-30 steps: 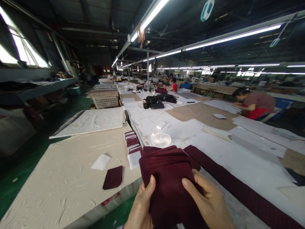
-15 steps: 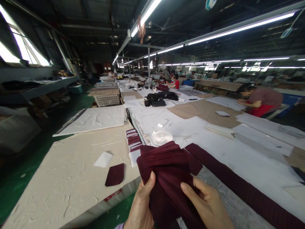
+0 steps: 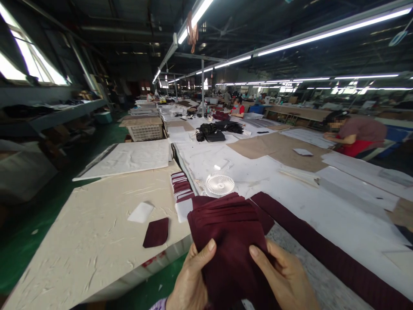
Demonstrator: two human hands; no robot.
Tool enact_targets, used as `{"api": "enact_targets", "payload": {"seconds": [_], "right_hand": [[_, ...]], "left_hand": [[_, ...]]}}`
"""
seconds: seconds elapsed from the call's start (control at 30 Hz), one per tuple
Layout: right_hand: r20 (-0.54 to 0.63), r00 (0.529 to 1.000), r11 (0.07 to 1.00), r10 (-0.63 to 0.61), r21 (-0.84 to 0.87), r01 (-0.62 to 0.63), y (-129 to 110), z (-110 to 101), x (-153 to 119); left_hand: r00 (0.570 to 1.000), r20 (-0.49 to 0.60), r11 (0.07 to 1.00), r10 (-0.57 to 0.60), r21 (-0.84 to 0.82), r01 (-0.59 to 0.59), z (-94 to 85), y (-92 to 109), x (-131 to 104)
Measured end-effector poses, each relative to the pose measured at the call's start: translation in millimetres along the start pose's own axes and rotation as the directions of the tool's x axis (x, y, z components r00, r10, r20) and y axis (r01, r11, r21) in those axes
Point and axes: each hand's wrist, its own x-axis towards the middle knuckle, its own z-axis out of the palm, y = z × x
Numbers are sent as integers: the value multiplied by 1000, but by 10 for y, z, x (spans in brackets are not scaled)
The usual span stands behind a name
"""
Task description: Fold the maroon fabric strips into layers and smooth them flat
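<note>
both the left hand (image 3: 190, 282) and right hand (image 3: 285, 280) gripped a maroon fabric stack (image 3: 227, 230), thumbs on top, just in front of the small white fan (image 3: 220, 184).

One white fan (image 3: 220, 185), one small maroon fabric piece (image 3: 156, 232), one white paper slip (image 3: 140, 212), one plastic basket (image 3: 144, 132)

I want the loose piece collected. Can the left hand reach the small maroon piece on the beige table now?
Probably not yet: the left hand and right hand both grip the maroon fabric stack.

single head cam, looks forward and slightly down along long white cutting table (image 3: 258, 172), hands close at bottom edge.
</note>
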Motion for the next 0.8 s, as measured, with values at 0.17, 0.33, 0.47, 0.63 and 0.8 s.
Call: {"api": "enact_targets", "payload": {"seconds": [0.17, 0.33, 0.47, 0.63, 0.8], "right_hand": [[65, 996, 996, 61, -64, -57, 23, -28, 8], [91, 993, 989, 74, -135, -61, 43, -57, 14], [81, 995, 991, 59, -128, -48, 52, -68, 57], [13, 993, 985, -116, -128, 117, -4, -135, 193], [134, 989, 981, 58, 174, -81, -19, -179, 231]], "left_hand": [[998, -66, 1000, 10, 14, -10, 15, -13, 14], [996, -85, 998, -12, 67, 18, 80, -1, 14], [994, -106, 995, 1, 103, 10, 110, 22, 16], [1000, -17, 993, -24, 117, 26, 119, 9, -16], [1000, -9, 995, -24, 93, 25, 113, -9, -11]]}}
